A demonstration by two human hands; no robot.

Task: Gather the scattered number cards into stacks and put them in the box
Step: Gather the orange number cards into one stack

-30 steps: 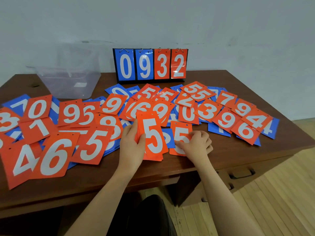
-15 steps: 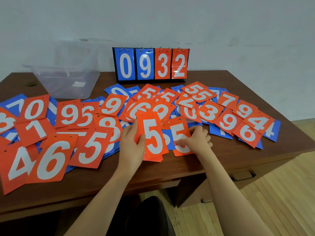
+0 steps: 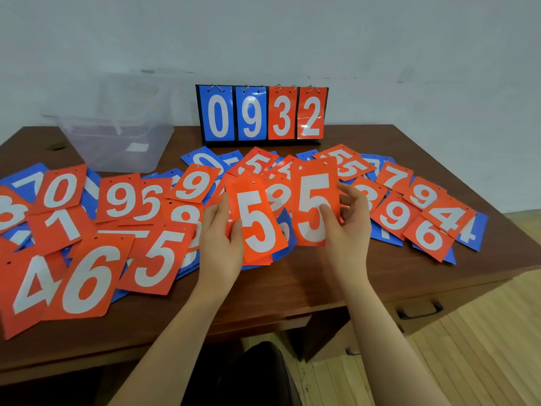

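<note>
We see bare table (image 3: 336, 276) along the near edge, open for passing. Cards (image 3: 123, 197) blanket the middle. Behind them, the box (image 3: 117, 142) blocks back left and the scoreboard (image 3: 262, 114) blocks back centre.

Hidden and cropped regions, located relative to the scoreboard (image 3: 262, 114). In front of it, blue cards (image 3: 205, 161) lie mostly buried under red ones, their digits only partly legible. Far to its left, a red 3 card (image 3: 7, 212) and a red 4 card (image 3: 25, 285) are cut off by the frame edge. Nearer the viewer, the stack (image 3: 257, 230) in the left hand (image 3: 221, 238) shows only its top 5; the cards beneath are covered. Left of the scoreboard, the translucent box (image 3: 117, 133) appears blurred, its contents indistinct.
</note>
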